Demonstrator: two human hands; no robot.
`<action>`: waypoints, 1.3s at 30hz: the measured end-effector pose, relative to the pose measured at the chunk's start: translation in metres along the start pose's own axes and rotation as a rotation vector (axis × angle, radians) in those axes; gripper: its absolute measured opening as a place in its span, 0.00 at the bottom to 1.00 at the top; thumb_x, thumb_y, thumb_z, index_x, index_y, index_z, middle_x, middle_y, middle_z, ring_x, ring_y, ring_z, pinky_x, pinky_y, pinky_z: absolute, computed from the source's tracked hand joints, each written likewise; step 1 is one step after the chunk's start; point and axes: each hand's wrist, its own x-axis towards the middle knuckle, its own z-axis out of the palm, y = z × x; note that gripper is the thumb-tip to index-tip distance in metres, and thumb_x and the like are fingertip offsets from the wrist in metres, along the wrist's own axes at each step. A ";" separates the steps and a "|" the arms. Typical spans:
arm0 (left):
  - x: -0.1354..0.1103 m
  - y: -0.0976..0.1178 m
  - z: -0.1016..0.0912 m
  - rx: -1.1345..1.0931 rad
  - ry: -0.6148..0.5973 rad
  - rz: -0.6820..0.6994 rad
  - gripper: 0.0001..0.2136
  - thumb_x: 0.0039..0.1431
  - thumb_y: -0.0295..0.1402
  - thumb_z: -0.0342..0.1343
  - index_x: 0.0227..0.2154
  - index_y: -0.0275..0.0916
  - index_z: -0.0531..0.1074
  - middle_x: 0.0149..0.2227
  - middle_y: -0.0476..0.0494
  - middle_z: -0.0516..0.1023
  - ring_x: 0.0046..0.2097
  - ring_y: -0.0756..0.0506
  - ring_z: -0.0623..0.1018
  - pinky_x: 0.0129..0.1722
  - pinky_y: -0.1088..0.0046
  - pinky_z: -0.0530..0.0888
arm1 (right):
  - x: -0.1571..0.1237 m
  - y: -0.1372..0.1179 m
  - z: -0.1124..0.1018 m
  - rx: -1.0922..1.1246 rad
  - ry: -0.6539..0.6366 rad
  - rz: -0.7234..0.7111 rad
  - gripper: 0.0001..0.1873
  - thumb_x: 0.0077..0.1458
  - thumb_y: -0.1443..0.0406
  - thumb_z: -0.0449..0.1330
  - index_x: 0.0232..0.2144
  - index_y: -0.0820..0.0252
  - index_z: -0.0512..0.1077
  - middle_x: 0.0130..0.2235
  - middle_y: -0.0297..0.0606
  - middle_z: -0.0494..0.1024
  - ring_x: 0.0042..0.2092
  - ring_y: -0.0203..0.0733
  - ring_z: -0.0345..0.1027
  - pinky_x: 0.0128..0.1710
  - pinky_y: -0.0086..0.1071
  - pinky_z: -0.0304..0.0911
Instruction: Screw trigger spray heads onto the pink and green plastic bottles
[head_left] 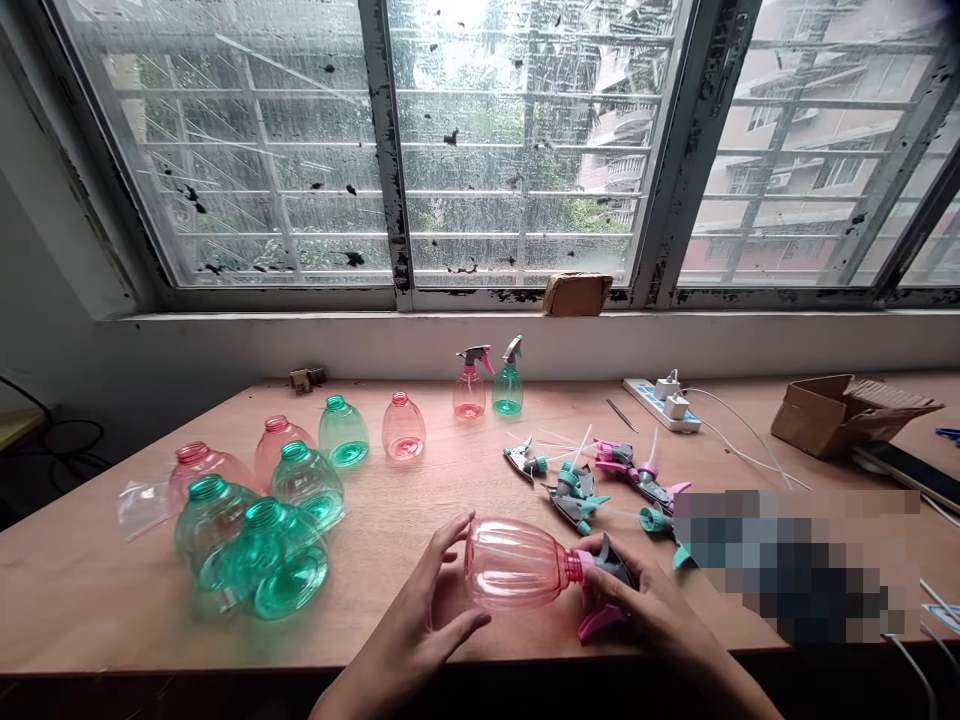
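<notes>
A clear pink spray bottle [517, 563] lies on its side just above the near edge of the table, its base toward the left. My right hand [637, 590] is closed around the grey and pink spray head [600, 622] at the bottle's neck. Beside the base, my left hand [431, 605] is open with thumb and fingers apart; whether its fingertips touch the plastic I cannot tell. Several loose spray heads [574, 495], grey with teal or pink parts and thin tubes, lie beyond my right hand.
At left stand several headless green bottles [289, 575] and pink bottles [403, 430]. Two bottles with heads, one pink [469, 395] and one green [508, 390], stand near the wall. A power strip [660, 405] and a cardboard box [814, 415] sit at right, near a blurred patch.
</notes>
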 end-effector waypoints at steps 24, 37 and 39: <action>0.001 0.010 -0.002 -0.021 -0.042 -0.100 0.28 0.69 0.42 0.58 0.67 0.55 0.54 0.72 0.43 0.59 0.67 0.36 0.68 0.68 0.55 0.63 | -0.001 0.000 0.001 0.022 -0.034 0.002 0.23 0.57 0.47 0.66 0.42 0.59 0.77 0.30 0.31 0.71 0.32 0.40 0.62 0.33 0.33 0.61; 0.004 0.015 -0.005 -0.112 -0.031 -0.099 0.14 0.72 0.47 0.51 0.39 0.43 0.70 0.61 0.35 0.73 0.71 0.32 0.60 0.66 0.55 0.62 | -0.001 0.001 0.000 0.035 -0.015 -0.013 0.21 0.58 0.48 0.65 0.40 0.59 0.76 0.29 0.30 0.71 0.31 0.39 0.62 0.33 0.33 0.59; 0.006 0.012 -0.005 -0.130 -0.021 -0.092 0.11 0.70 0.45 0.55 0.40 0.42 0.70 0.63 0.34 0.71 0.69 0.32 0.63 0.63 0.56 0.67 | -0.001 0.002 0.000 0.016 0.001 -0.014 0.21 0.58 0.48 0.66 0.40 0.59 0.76 0.29 0.31 0.72 0.31 0.40 0.63 0.33 0.33 0.60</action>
